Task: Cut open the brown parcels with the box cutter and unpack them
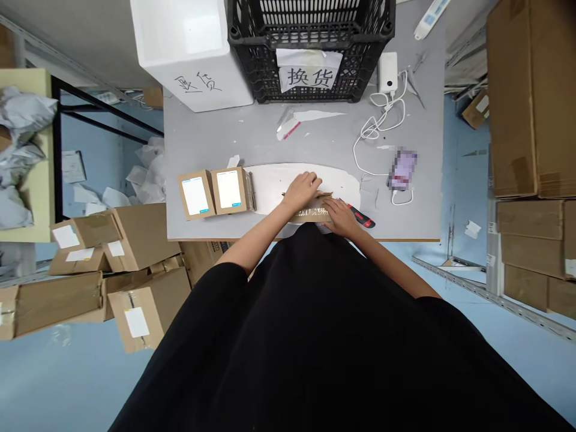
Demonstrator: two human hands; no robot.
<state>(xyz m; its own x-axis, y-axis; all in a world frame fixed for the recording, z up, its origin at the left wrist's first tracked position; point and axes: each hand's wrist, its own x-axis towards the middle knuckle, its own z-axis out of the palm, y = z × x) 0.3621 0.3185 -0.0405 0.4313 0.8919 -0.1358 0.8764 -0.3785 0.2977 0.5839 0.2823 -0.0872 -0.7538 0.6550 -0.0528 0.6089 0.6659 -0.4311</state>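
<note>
A small cardboard box [310, 215] with shiny tape along it lies at the table's front edge, against the black shirt. My left hand [304, 191] reaches over its left and back part, fingers bent; what they grip is hidden. On the box's right side rests my right hand [341, 217], fingers close together on its top. A brown flap [324, 194] shows between the hands. Just right of my right hand lies a red and black box cutter [361, 216]. Beneath them is a white board [274, 180]. Two labelled boxes [195, 196] stand to the left.
A black crate [310, 90] and a white bin [202, 84] stand at the table's back. A phone [402, 169] with a white cable [371, 129] lies right. Tape scraps [290, 129] lie mid-table. Cardboard boxes [148, 237] are stacked on the left, others [531, 240] on the right.
</note>
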